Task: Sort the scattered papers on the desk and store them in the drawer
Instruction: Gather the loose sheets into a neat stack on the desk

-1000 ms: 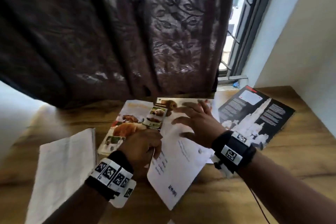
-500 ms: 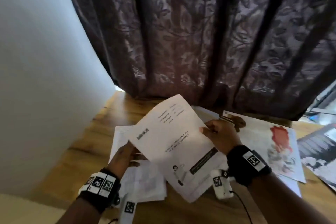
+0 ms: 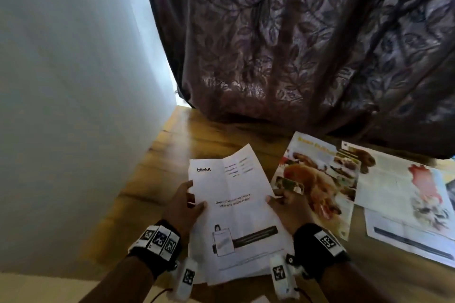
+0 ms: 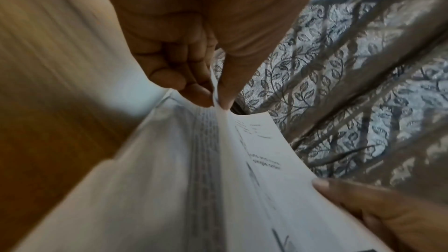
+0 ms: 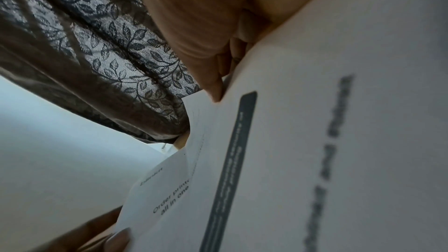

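Note:
A stack of white printed sheets (image 3: 234, 209), the top one headed "blinkit", is held above the wooden desk (image 3: 152, 174) near its left end. My left hand (image 3: 187, 204) pinches the stack's left edge between thumb and fingers (image 4: 194, 91). My right hand (image 3: 285, 206) grips the right edge, thumb on top (image 5: 213, 85). The same sheets (image 4: 218, 179) fill the left wrist view and the sheets (image 5: 315, 160) fill the right wrist view. A colourful food flyer (image 3: 317, 184) lies flat on the desk right of the stack. No drawer is in view.
More printed sheets (image 3: 406, 204) overlap on the desk at the right, one with a red picture. A dark leaf-patterned curtain (image 3: 295, 44) hangs behind the desk. A pale wall (image 3: 73, 81) borders the desk on the left.
The white sheet was lifted off the desk, turned and squared onto the other white sheets. Both hands now hold the stack by its side edges. The view swung left, away from the window.

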